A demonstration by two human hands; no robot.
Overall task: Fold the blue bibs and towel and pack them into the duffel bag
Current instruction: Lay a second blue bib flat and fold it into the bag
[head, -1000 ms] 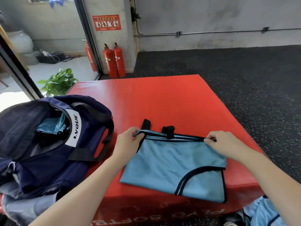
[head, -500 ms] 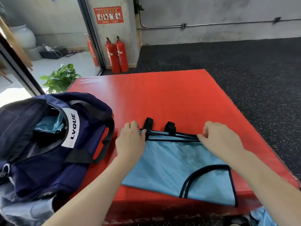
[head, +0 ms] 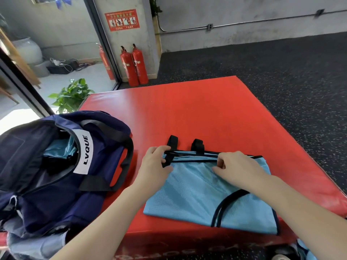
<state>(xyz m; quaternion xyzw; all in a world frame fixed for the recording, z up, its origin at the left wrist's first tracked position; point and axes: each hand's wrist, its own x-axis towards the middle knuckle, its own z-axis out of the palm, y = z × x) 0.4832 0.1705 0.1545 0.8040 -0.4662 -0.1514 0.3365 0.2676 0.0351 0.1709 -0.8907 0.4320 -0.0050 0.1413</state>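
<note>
Inside the open duffel bag point(head: 56, 184) lies folded light-blue cloth point(head: 58, 151).

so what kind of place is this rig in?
Probably a gym or training hall: speckled black rubber floor, a red padded plyo box as the work surface, and mesh sports bibs being packed into a navy duffel bag. Two fire extinguishers stand by a concrete pillar.

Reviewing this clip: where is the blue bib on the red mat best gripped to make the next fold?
Probably along its far, black-trimmed top edge, from above. The blue bib lies flat with the layered edges and strap loops there; the left hand pinches the left corner and the right hand rests midway.
</note>
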